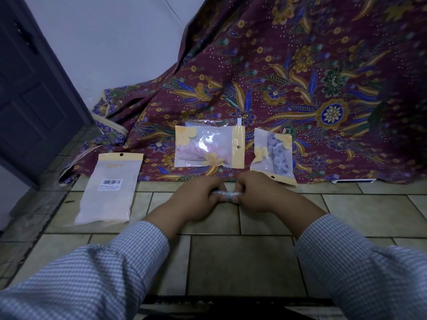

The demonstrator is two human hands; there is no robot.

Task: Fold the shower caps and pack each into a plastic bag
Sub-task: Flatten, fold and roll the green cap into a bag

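Note:
My left hand (196, 199) and my right hand (261, 192) meet over the tiled floor, both gripping a small rolled-up shower cap (225, 194) between them; only a pale strip of it shows between the fingers. Beyond the hands, a plastic bag with a pink cap (208, 146) lies on the patterned cloth. To its right lies a plastic bag with a blue-grey cap (273, 153). A plastic bag (111, 188) with a barcode label lies face down on the tiles to the left.
A maroon floral cloth (300, 77) drapes from the wall down onto the floor behind the bags. A dark door (30, 88) stands at the left. A white flat object (353, 181) peeks out under the cloth's edge at right.

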